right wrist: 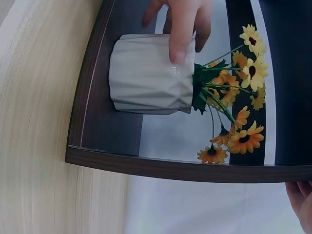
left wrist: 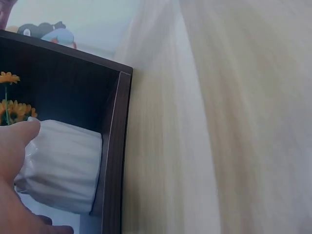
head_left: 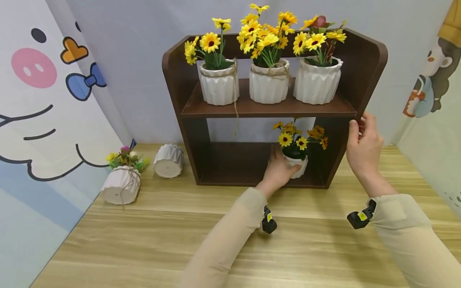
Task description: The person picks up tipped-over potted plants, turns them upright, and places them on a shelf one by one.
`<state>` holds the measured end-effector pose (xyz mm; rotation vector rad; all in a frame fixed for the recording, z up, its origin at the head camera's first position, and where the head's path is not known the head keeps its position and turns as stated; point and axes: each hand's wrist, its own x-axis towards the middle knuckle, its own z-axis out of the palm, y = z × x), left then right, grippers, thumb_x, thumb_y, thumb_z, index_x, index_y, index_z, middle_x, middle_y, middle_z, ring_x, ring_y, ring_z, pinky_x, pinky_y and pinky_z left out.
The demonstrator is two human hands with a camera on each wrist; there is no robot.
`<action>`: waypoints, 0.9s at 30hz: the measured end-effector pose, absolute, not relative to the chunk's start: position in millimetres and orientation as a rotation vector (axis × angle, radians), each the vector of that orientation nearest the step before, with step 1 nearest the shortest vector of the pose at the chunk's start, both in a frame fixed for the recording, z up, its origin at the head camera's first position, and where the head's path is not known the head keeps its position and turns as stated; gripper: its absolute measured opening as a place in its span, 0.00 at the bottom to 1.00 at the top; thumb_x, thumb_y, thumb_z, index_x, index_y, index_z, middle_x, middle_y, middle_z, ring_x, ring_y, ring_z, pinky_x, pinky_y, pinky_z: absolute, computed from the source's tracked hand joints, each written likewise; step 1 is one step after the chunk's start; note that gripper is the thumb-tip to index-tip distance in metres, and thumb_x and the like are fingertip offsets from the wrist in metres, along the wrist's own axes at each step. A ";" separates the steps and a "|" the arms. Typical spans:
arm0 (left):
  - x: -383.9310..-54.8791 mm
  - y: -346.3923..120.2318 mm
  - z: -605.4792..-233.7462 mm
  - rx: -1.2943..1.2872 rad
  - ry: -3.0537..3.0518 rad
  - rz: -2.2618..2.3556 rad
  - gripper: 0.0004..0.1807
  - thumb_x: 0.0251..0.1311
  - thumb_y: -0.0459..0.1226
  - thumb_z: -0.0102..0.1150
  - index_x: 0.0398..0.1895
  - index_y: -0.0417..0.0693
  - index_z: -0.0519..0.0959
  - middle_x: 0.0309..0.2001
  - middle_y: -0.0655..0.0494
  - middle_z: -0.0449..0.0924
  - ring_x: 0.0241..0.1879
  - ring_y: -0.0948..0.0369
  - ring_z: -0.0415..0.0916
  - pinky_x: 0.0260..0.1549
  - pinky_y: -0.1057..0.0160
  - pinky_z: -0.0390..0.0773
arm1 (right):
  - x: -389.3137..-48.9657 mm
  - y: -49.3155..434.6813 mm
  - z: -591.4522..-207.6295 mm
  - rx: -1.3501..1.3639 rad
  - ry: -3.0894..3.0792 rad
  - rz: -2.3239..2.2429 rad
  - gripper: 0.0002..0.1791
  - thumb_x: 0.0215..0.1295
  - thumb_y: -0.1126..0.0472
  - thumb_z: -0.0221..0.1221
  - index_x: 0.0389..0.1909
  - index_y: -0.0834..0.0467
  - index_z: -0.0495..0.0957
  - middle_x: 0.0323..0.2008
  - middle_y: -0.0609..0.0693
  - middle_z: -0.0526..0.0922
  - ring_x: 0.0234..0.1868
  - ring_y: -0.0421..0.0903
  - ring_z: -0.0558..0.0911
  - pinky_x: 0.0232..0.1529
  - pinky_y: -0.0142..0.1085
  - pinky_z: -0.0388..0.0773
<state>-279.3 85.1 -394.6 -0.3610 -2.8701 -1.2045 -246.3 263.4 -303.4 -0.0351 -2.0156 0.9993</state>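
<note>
In the head view my left hand (head_left: 275,170) grips a white ribbed flower pot (head_left: 300,165) with yellow daisy-like flowers on the lower level of a dark brown shelf (head_left: 232,162). Its thumb (right wrist: 178,51) lies against the pot's side near the rim in the right wrist view, with the other fingers reaching round the far side. The pot's base sits at the lower board. My right hand (head_left: 365,148) holds the shelf's right side panel, thumb at the front edge, its fingers partly hidden beyond the panel.
Three white pots, a left one (head_left: 219,86), a middle one (head_left: 269,86) and a right one (head_left: 318,84), stand flowered on the upper level. On the wooden table (head_left: 173,232), a flowered pot (head_left: 122,186) and a plain white pot (head_left: 168,161) lie tilted, left of the shelf.
</note>
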 end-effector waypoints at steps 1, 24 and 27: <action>-277.7 82.1 -394.5 -0.374 -2.868 -1.164 0.51 0.57 0.54 0.54 0.71 0.45 0.35 0.72 0.44 0.32 0.69 0.48 0.44 0.62 0.55 0.58 | -246.4 263.3 -303.5 -0.032 -2.012 1.000 0.19 0.68 0.52 0.46 0.52 0.60 0.69 0.45 0.59 0.81 0.39 0.22 0.73 0.38 0.15 0.66; -231.5 -26.6 -385.0 -0.353 -2.964 -0.589 0.16 0.59 0.47 0.54 0.44 0.48 0.78 0.40 0.52 0.81 0.33 0.56 0.79 0.27 0.57 0.76 | -244.5 263.8 -303.0 -0.034 -2.035 0.992 0.20 0.68 0.51 0.46 0.53 0.59 0.69 0.45 0.58 0.80 0.41 0.26 0.75 0.38 0.15 0.67; -226.8 -44.2 -383.7 -0.322 -2.950 -0.500 0.15 0.59 0.46 0.54 0.42 0.46 0.79 0.36 0.51 0.82 0.27 0.56 0.79 0.22 0.59 0.75 | -244.3 264.0 -301.9 -0.041 -2.033 0.991 0.20 0.68 0.51 0.46 0.53 0.59 0.69 0.45 0.58 0.80 0.43 0.33 0.78 0.39 0.16 0.67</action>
